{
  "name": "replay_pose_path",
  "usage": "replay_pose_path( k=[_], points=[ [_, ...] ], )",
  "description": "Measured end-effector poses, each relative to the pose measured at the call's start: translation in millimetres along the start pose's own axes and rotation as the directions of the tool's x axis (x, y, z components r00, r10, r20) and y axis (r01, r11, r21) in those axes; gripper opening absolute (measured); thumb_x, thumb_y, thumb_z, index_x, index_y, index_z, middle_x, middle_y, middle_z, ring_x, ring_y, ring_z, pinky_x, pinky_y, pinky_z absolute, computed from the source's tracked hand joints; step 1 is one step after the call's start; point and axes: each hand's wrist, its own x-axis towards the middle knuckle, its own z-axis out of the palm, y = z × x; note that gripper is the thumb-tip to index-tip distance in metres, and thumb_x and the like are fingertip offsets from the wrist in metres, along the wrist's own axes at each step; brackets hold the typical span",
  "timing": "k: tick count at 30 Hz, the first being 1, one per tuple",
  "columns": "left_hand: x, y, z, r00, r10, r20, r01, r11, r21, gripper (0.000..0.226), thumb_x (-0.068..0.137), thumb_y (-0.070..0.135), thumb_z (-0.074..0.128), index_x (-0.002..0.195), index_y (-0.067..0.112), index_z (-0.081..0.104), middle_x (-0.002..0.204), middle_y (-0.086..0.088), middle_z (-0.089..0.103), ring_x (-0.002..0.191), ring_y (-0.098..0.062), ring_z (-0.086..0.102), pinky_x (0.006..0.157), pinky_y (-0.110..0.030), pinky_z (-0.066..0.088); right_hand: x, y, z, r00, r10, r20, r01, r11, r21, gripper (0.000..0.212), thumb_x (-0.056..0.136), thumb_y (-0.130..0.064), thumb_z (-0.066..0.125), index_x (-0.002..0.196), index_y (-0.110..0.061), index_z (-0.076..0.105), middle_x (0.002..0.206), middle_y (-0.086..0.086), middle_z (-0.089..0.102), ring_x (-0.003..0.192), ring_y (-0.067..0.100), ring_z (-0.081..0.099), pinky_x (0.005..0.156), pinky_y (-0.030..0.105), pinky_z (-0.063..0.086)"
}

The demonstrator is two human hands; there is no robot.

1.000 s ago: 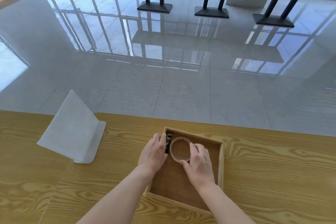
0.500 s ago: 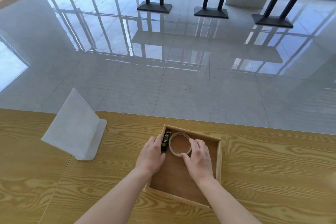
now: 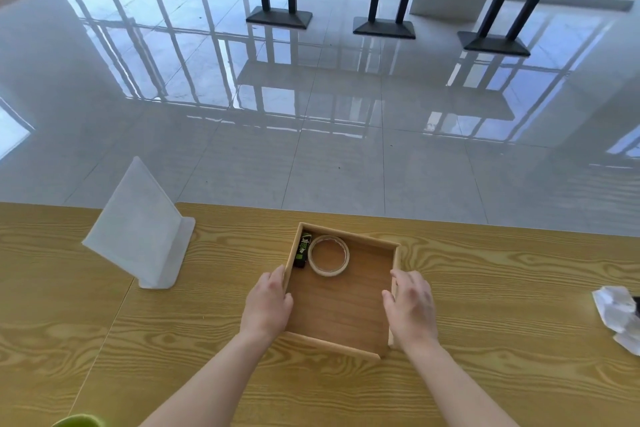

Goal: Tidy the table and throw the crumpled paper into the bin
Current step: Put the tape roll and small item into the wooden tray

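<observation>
A shallow wooden tray (image 3: pixel 349 231) sits on the wooden table near its far edge. Inside its far left corner lie a roll of pale tape (image 3: pixel 328 255) and, against the left wall, a small black and green lighter (image 3: pixel 302 250). My left hand (image 3: pixel 268 305) rests against the tray's left wall with the thumb over the rim. On the right wall lies my right hand (image 3: pixel 410 308), fingers curled at the rim. Crumpled white paper (image 3: pixel 618 312) lies on the table at the far right, cut off by the frame.
A white L-shaped sign stand (image 3: pixel 140 229) stands on the table to the left of the tray. A green object (image 3: pixel 79 421) shows at the bottom left edge. Beyond the table's far edge (image 3: pixel 450 220) is glossy tiled floor with black table legs (image 3: pixel 278 15).
Both hands have let go of the tape and lighter in the tray's corner and drawn back to the tray's left and right walls. The view has shifted, bringing the crumpled paper into sight.
</observation>
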Motion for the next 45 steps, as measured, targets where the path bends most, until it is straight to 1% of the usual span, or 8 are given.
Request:
replay_pose_path(
  k=[5, 10, 20, 29, 32, 37, 40, 45],
  points=[
    [-5.1, -1.5, -1.1, 1.0, -0.002, -0.015, 0.003, 1.0, 0.028, 0.043, 0.093, 0.01, 0.053, 0.135, 0.018, 0.054, 0.099, 0.0, 0.062, 0.084, -0.015, 0.054, 0.077, -0.027, 0.046, -12.8, 9.2, -0.5, 0.982, 0.148, 0.117, -0.143, 0.988, -0.048, 0.037, 0.092, -0.028, 0.065, 0.123, -0.012, 0.053, 0.115, 0.004, 0.057, 0.099, 0.021, 0.057, 0.08, 0.028, 0.044],
    [-9.0, -1.5, -1.1, 0.999, -0.01, -0.035, 0.011, 0.999, 0.031, 0.039, 0.092, 0.006, 0.051, 0.129, 0.016, 0.058, 0.095, 0.0, 0.062, 0.082, -0.016, 0.055, 0.073, -0.026, 0.043, -17.8, 9.9, 3.4, 0.977, 0.149, 0.152, -0.142, 0.988, -0.055, 0.021, 0.096, -0.024, 0.06, 0.111, -0.013, 0.052, 0.099, -0.001, 0.056, 0.082, 0.017, 0.053, 0.072, 0.03, 0.041],
    [-37.1, -36.4, -23.5, 0.987, -0.099, -0.13, 0.1, 0.995, 0.004, 0.036, 0.093, 0.009, 0.053, 0.128, 0.015, 0.059, 0.105, -0.004, 0.068, 0.092, -0.018, 0.064, 0.076, -0.025, 0.047, -17.7, -24.1, 20.8, 0.978, 0.046, 0.202, -0.039, 0.998, -0.041, 0.023, 0.096, -0.026, 0.058, 0.115, -0.014, 0.054, 0.093, -0.005, 0.052, 0.082, 0.016, 0.051, 0.071, 0.028, 0.04],
    [-38.7, -76.3, -60.2, 0.969, -0.172, -0.175, 0.173, 0.985, -0.01, 0.029, 0.092, 0.008, 0.051, 0.114, 0.021, 0.064, 0.086, 0.003, 0.066, 0.075, -0.014, 0.062, 0.072, -0.032, 0.055, -15.4, -71.0, 49.7, 0.967, -0.046, 0.252, 0.041, 0.999, 0.025, 0.017, 0.095, -0.024, 0.059, 0.11, -0.015, 0.056, 0.096, -0.002, 0.06, 0.086, 0.018, 0.058, 0.078, 0.034, 0.051],
    [-32.5, -88.8, -70.1, 0.962, -0.178, -0.205, 0.18, 0.984, -0.009, 0.031, 0.093, 0.009, 0.054, 0.122, 0.017, 0.062, 0.096, -0.001, 0.069, 0.085, -0.018, 0.064, 0.077, -0.031, 0.053, -10.8, -87.7, 58.0, 0.967, -0.058, 0.249, 0.051, 0.998, 0.034, 0.023, 0.095, -0.023, 0.06, 0.116, -0.014, 0.056, 0.1, 0.0, 0.061, 0.09, 0.019, 0.058, 0.078, 0.032, 0.049],
    [-22.6, -102.0, -84.7, 0.956, -0.192, -0.22, 0.187, 0.981, -0.04, 0.009, 0.089, 0.012, 0.057, 0.092, 0.02, 0.058, 0.078, 0.002, 0.062, 0.076, -0.02, 0.06, 0.073, -0.037, 0.054, 0.4, -108.8, 70.6, 0.968, -0.05, 0.248, 0.037, 0.998, 0.055, 0.029, 0.095, -0.023, 0.062, 0.122, -0.013, 0.056, 0.102, 0.0, 0.064, 0.09, 0.018, 0.059, 0.079, 0.032, 0.049],
    [-18.1, -110.6, -88.6, 0.949, -0.217, -0.23, 0.207, 0.976, -0.068, 0.017, 0.089, 0.012, 0.057, 0.104, 0.017, 0.064, 0.088, -0.001, 0.067, 0.085, -0.022, 0.064, 0.076, -0.035, 0.053, 7.1, -120.8, 76.3, 0.969, -0.039, 0.243, 0.023, 0.997, 0.07, 0.033, 0.094, -0.023, 0.063, 0.125, -0.014, 0.055, 0.101, -0.001, 0.065, 0.075, 0.011, 0.058, 0.073, 0.03, 0.047],
    [-15.1, -123.7, -96.0, 0.93, -0.262, -0.258, 0.246, 0.965, -0.093, 0.034, 0.091, 0.008, 0.055, 0.124, 0.012, 0.063, 0.103, -0.005, 0.07, 0.096, -0.023, 0.064, 0.082, -0.033, 0.051, 11.8, -138.6, 85.4, 0.969, -0.035, 0.246, 0.015, 0.997, 0.082, 0.035, 0.092, -0.023, 0.064, 0.125, -0.015, 0.055, 0.104, 0.001, 0.067, 0.094, 0.021, 0.063, 0.082, 0.037, 0.053]
  ],
)
